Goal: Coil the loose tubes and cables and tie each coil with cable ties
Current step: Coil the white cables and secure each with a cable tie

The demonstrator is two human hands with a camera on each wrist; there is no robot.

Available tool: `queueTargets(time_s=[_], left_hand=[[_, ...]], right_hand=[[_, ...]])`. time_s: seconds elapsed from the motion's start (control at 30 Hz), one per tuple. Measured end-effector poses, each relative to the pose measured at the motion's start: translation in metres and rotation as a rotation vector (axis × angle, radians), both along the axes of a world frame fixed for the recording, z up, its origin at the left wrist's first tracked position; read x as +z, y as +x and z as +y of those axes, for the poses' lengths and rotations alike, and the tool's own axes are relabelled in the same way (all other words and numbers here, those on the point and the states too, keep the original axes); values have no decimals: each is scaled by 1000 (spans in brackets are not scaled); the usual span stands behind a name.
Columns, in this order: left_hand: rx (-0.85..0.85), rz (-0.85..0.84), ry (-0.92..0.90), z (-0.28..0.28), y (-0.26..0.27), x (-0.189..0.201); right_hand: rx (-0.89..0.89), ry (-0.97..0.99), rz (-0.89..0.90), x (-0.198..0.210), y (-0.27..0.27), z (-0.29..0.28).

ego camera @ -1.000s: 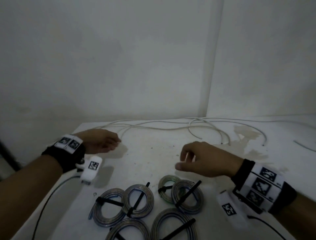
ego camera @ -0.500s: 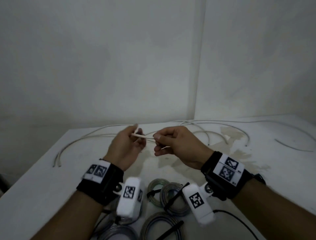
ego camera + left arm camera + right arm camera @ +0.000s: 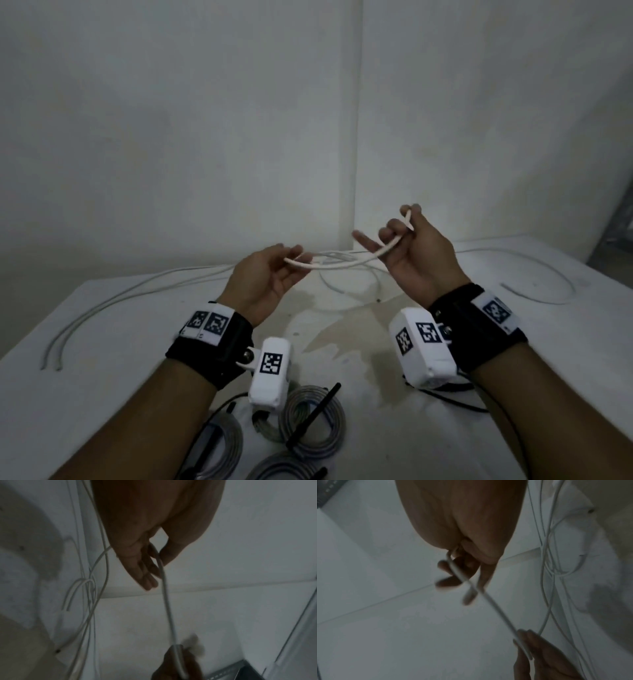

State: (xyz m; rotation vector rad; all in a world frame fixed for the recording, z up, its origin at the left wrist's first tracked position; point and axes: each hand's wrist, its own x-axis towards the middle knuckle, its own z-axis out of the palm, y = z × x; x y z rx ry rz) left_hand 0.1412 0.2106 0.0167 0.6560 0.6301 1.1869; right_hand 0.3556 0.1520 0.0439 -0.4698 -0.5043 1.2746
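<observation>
A white tube (image 3: 342, 264) is held up in the air between both hands, above the white table (image 3: 102, 377). My left hand (image 3: 291, 255) pinches it between thumb and fingers, seen close in the left wrist view as the tube (image 3: 164, 588) leaves the fingers (image 3: 147, 574). My right hand (image 3: 407, 222), higher and to the right, grips the tube's end with curled fingers (image 3: 452, 572); the tube (image 3: 496, 608) runs from there to the left hand (image 3: 530, 650). The tube's remaining length trails down to the table behind the hands.
More loose white cables (image 3: 137, 289) lie along the back of the table and curve off to the right (image 3: 555, 277). Grey coils (image 3: 311, 421) tied with black cable ties lie at the near edge under my wrists. Walls meet in a corner behind.
Both hands left the table, met at one white tube and lifted it. Since half a second ago they have drawn apart, the right hand going up and right.
</observation>
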Motion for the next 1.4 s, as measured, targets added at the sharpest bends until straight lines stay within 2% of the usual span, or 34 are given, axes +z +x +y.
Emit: queueTargets(time_s=[0.07, 0.23, 0.3, 0.37, 0.43, 0.53, 0.57, 0.6, 0.77, 0.83, 0.93, 1.1, 1.17, 1.3, 1.4], left_hand=[[13, -65, 7, 6, -9, 3], [111, -99, -23, 31, -33, 2], [157, -77, -27, 37, -39, -2], [171, 48, 13, 37, -41, -7], [183, 237, 117, 32, -42, -7], [169, 545, 320, 19, -48, 9], [150, 662, 399, 15, -52, 18], [124, 779, 479, 12, -55, 27], [-111, 1209, 852, -14, -52, 70], [-128, 1316, 939, -19, -49, 78], [-131, 1297, 953, -17, -56, 82], [-119, 1293, 954, -13, -62, 74], [-133, 1255, 960, -12, -63, 72], [-100, 1155, 971, -9, -64, 70], [-31, 1018, 930, -2, -72, 59]], right_hand=[[14, -64, -94, 5, -2, 4], [-16, -235, -779, 3, 3, 8], [-41, -318, -892, 2, 19, 9], [-5, -357, -847, 0, 33, 10], [24, -321, -944, -4, 38, 13], [-17, -133, -1447, -10, 26, 13], [-54, -48, -1577, -10, 20, 14], [-83, 40, -1630, -8, 13, 14], [-30, 420, -1517, 24, -40, 21], [-19, 461, -1464, 36, -55, 23], [-70, 431, -1440, 41, -64, 26], [-96, 422, -1905, 50, -72, 32], [-89, 413, -1997, 58, -68, 35], [-195, 456, -2012, 64, -60, 40], [-340, 425, -1861, 66, -43, 45]])
